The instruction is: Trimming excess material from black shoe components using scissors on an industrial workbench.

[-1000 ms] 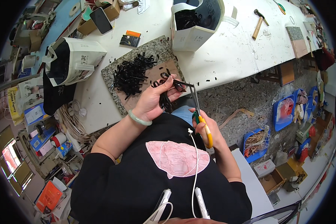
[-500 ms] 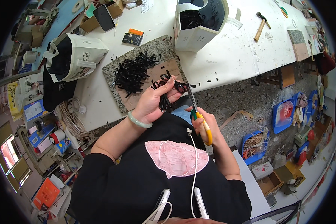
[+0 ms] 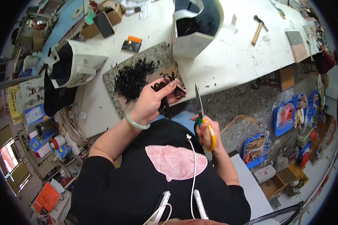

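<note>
In my left hand (image 3: 152,98) is a bunch of black looped strips (image 3: 168,78), pinched under the thumb, with some loops hanging below the fingers. My right hand (image 3: 209,132) is wrapped around scissors (image 3: 200,100) with yellow and green handles. Their blades point away from me and stand apart from the strips. Beyond my left hand, a pile of similar black strips (image 3: 131,80) lies on a speckled stone slab (image 3: 110,71). A brownish board (image 3: 153,74) on the slab lies partly under the pile and my hand.
A white bag (image 3: 193,45) holding black pieces stands at the table's back; another white bag (image 3: 95,56) leans at left. A hammer (image 3: 257,33) lies to the right. A phone (image 3: 103,24) rests by a cardboard box. Blue baskets (image 3: 256,162) sit on the floor at right.
The scissors have come away from the black strips, drawn back to the right and toward me. My left hand still holds the bunch in nearly the same place.
</note>
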{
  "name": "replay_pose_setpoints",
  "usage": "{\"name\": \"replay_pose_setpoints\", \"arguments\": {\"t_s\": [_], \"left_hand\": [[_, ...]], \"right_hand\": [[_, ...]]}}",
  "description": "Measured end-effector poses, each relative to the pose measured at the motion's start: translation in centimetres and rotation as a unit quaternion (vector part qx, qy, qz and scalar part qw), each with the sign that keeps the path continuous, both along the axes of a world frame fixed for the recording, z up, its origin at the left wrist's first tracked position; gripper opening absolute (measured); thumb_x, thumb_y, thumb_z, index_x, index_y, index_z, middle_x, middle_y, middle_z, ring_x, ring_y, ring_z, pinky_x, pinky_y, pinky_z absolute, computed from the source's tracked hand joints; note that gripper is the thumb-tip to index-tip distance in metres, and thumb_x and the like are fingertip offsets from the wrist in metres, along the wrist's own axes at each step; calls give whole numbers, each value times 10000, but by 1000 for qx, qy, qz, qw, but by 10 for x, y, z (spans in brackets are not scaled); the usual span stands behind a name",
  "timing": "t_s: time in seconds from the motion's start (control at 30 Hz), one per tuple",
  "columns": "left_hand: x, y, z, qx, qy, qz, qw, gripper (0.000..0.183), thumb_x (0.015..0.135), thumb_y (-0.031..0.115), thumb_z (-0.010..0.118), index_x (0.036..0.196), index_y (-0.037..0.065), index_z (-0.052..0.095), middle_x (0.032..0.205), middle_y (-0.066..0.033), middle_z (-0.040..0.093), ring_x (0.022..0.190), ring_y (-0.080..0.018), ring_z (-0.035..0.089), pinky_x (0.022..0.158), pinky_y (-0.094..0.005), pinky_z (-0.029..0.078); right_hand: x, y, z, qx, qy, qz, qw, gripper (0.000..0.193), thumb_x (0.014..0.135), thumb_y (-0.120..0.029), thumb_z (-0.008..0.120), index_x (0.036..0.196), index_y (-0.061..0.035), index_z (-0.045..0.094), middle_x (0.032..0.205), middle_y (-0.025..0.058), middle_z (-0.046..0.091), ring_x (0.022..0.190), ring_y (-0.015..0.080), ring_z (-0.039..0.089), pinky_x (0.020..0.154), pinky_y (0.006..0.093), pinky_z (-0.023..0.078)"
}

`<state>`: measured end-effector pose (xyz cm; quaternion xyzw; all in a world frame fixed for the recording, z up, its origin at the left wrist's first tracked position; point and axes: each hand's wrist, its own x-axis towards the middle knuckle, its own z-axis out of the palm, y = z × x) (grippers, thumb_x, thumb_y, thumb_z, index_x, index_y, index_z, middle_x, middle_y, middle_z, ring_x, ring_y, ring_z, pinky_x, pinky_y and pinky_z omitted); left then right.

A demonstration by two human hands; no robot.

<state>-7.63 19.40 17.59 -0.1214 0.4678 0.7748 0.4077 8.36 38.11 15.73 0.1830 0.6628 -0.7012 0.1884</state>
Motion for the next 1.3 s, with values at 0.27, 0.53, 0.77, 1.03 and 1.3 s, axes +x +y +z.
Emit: {"name": "replay_pose_setpoints", "arguments": {"t_s": [0.27, 0.53, 0.77, 1.03, 1.3], "left_hand": [[-137, 94, 60, -109, 416, -45, 902, 324, 911, 180, 638, 1138, -43, 579, 872, -115, 709, 773, -125, 651, 694, -174, 511], [-168, 72, 24, -280, 672, -17, 685, 397, 885, 226, 678, 1180, -32, 608, 969, -110, 695, 795, -125, 623, 654, -208, 501], [-113, -74, -95, -447, 457, -130, 758, 263, 856, 169, 669, 1098, 66, 690, 1062, -60, 670, 870, -164, 603, 754, -298, 490], [-88, -84, -198, -540, 660, -193, 484, 308, 805, 133, 657, 1110, 92, 659, 1102, -41, 639, 974, -263, 547, 875, -349, 441], [-93, -90, -167, -522, 702, -151, 460, 221, 796, 158, 634, 1010, 100, 630, 1044, -70, 609, 931, -257, 530, 861, -344, 441]], "right_hand": [[15, -4, -22, 45, 49, -38, 997, 436, 985, -411, 450, 1051, -16, 622, 556, -38, 481, 451, 71, 417, 450, 214, 311], [14, -11, -33, 73, 93, -20, 993, 618, 983, -522, 386, 1037, 51, 612, 535, -43, 449, 405, 55, 365, 414, 197, 271], [-12, -14, -27, 24, -23, 22, 999, 362, 963, -357, 514, 1042, -27, 638, 580, -22, 514, 484, 86, 425, 480, 225, 339], [-26, -29, -34, 84, -3, 74, 994, 352, 951, -358, 545, 1025, -29, 646, 590, -4, 536, 508, 104, 440, 493, 232, 350], [-30, -26, -49, 84, -22, 69, 994, 355, 947, -365, 553, 1019, -31, 650, 615, 14, 554, 518, 117, 453, 505, 237, 363]]}}
